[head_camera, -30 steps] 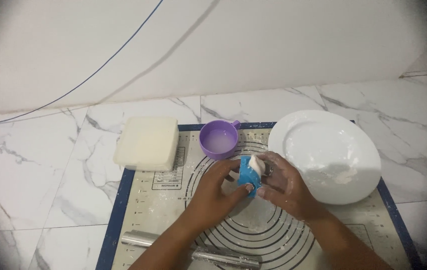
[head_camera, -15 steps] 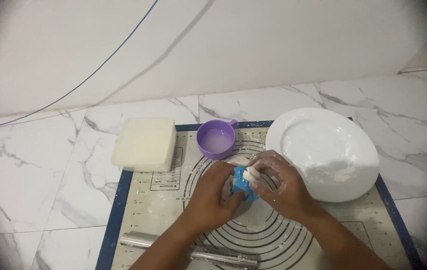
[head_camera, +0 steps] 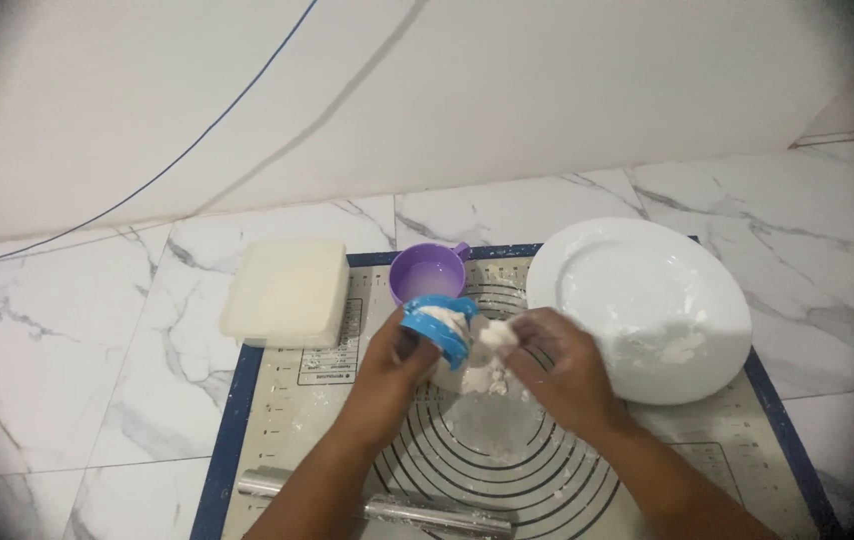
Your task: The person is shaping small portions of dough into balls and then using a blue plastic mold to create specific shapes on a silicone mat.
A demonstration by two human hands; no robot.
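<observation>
The left hand [head_camera: 395,362] is clamped around a small blue dumpling mould [head_camera: 439,326], which now sits tipped open with pale dough showing in its cup; half a second ago both hands were pressed together over it, hiding most of the blue. The right hand [head_camera: 559,372] has drawn away toward three o'clock and its floury fingers are pinched shut on a small lump of dough [head_camera: 498,336], just beside the mould's rim. So the dough piece seems to have come out of the mould, or been torn from its edge, and the pressing step looks finished for this piece. More scraps of dough [head_camera: 485,379] lie on the silicone baking mat [head_camera: 277,420] beneath the hands. At twelve o'clock from the mould stands a purple cup [head_camera: 427,272] of cloudy liquid; at ten o'clock a cream lidded box [head_camera: 285,291]; at two o'clock a white plate [head_camera: 637,300] dusted with flour. A steel rolling pin [head_camera: 417,512] lies at six o'clock, untouched.
</observation>
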